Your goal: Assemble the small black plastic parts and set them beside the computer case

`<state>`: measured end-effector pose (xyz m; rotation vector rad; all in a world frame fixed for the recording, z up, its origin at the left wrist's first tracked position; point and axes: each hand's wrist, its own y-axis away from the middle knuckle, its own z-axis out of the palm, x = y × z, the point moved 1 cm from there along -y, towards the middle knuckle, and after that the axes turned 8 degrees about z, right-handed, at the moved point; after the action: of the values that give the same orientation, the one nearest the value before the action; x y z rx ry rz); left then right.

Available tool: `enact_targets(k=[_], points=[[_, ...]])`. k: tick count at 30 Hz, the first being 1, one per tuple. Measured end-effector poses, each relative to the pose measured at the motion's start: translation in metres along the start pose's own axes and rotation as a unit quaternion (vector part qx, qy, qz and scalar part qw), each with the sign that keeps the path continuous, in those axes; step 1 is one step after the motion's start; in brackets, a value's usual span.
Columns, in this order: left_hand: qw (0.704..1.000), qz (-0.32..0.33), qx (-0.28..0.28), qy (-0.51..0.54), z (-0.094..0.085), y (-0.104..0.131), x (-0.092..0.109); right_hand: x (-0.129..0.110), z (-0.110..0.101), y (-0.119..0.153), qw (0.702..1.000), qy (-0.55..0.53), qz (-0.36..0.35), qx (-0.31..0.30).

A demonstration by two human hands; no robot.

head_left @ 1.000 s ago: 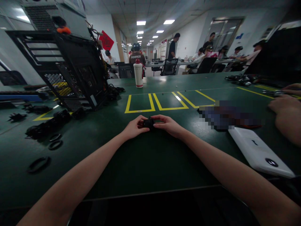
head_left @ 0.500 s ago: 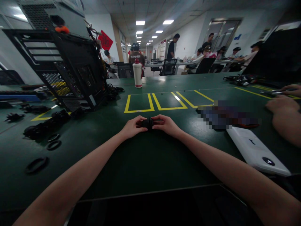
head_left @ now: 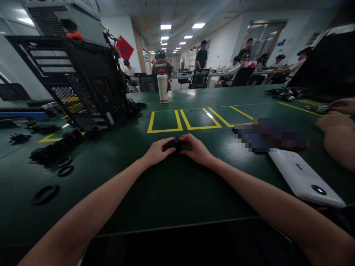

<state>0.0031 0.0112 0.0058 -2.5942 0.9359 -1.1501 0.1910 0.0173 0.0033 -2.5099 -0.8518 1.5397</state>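
Between my two hands, just over the green table, is a small black rounded piece; its exact kind is too dark to make out. My left hand is closed on its left side, thumb in front and fingers behind. From the right, my right hand pinches the rim with thumb and fingertips, leaving a gap under the bent fingers. Several black rings lie on the table to the left, with a row of dark bundled parts beyond them.
An open computer case stands at the left. A white tumbler is behind yellow tape outlines. At the right lie a white power bank-like device and a blurred patch. Another person's hands work at the right edge.
My right hand's fingers have bent more and shifted slightly on the black piece's rim. My left hand has wrapped a little further over it. The piece stays in about the same place.
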Motion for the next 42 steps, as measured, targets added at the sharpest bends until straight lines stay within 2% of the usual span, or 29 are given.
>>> enact_targets(k=[5,12,16,26,42], points=[[0.998,0.008,0.006,-0.067,0.002,0.001,0.005,-0.003,0.001,0.001,0.996,0.082,-0.032,0.013],[0.987,-0.046,0.038,-0.147,0.012,-0.003,0.013,-0.003,-0.002,0.001,0.995,0.093,-0.017,-0.001],[0.985,-0.063,0.043,-0.158,0.014,-0.001,0.016,-0.003,-0.001,0.002,0.995,0.101,-0.02,0.001],[0.972,-0.031,0.057,-0.226,0.016,-0.001,0.02,-0.007,0.009,0.006,0.984,0.174,-0.02,0.042],[0.964,-0.004,0.044,-0.263,0.017,0.0,0.024,-0.014,0.014,0.011,0.974,0.221,0.018,0.048]])
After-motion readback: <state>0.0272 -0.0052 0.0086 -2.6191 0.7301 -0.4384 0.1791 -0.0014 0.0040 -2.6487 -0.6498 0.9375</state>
